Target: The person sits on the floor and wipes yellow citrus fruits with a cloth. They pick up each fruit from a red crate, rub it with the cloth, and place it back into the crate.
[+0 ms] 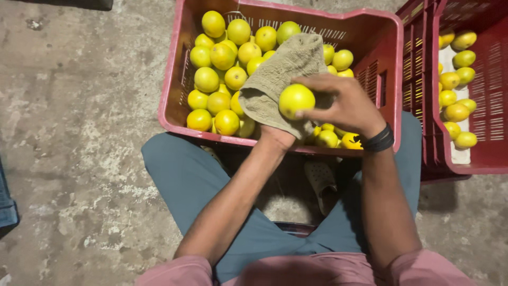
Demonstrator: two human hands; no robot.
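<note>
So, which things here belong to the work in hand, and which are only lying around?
In use:
- yellow citrus fruit, gripped by right hand
- beige cloth, draped over left hand
- red crate of the same fruit

Lying about:
- second red crate, right side
- sandal on concrete floor

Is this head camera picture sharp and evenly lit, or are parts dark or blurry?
In the head view, light falls strongest on the fruit held by the right hand against the cloth over the left hand; the yellow fruit looks slightly overexposed. The floor is dimmer, shadow fills the gap between the legs, and the pink shirt at the bottom edge is soft.
</note>
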